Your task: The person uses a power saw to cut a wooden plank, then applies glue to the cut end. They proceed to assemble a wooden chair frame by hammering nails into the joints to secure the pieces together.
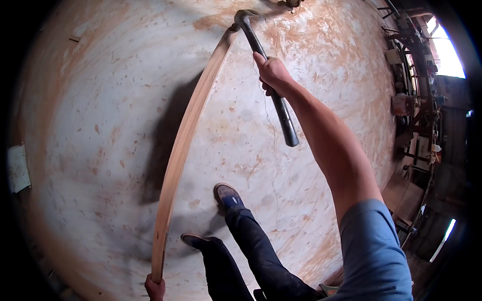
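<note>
A long, thin wooden strip runs from the bottom of the view up to the top centre, curved by the lens. My left hand grips its near end at the lower edge. My right hand is closed round the dark handle of a claw hammer. The hammer's metal head rests at the far end of the strip, touching it. My right arm in a blue sleeve reaches up from the lower right.
I stand on a pale concrete floor stained with reddish dust; my two shoes are beside the strip. Workshop machinery and clutter line the right side. A white sheet lies at the far left.
</note>
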Motion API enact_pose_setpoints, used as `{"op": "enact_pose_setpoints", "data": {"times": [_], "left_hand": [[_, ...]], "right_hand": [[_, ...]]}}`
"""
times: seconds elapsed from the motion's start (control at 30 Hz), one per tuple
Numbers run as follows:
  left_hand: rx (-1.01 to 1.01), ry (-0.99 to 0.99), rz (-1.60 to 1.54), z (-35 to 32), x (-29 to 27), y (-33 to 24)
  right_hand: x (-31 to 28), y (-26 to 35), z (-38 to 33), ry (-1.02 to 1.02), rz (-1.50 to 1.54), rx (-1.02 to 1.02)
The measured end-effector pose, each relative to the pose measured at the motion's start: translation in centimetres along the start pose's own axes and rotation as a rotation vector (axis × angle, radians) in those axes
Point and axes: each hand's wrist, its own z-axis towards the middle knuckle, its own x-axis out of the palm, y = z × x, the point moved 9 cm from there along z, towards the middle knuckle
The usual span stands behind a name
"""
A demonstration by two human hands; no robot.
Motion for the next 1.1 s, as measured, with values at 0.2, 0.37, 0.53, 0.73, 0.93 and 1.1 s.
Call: {"op": "enact_pose_setpoints", "data": {"times": [0.2, 0.37, 0.53, 0.73, 0.93, 1.1], "left_hand": [[-0.008, -0.003, 0.021, 1.0, -0.2, 0.6], [0.021, -0.03, 0.017, 1.3, -0.3, 0.8], [0.013, -0.028, -0.059, 2.1, 1.0, 1.1], [0.007, -0.015, -0.039, 1.2, 1.7, 0.4], [0.029, 0.016, -0.007, 1.9, 1.9, 1.5], [0.014, -0.001, -0.027, 1.8, 2.2, 2.7]], "right_hand": [[-0.9, 1.1, -0.7, 0.002, 0.091, -0.045], [-2.4, 3.2, -2.2, -0.165, 0.224, -0.303], [0.2, 0.4, -0.2, -0.04, 0.072, -0.01], [-1.0, 2.9, -2.0, -0.037, 0.078, -0.157], [1.9, 0.8, -1.5, -0.06, 0.044, -0.041], [1.7, 1.9, -1.0, -0.062, 0.006, -0.014]]}}
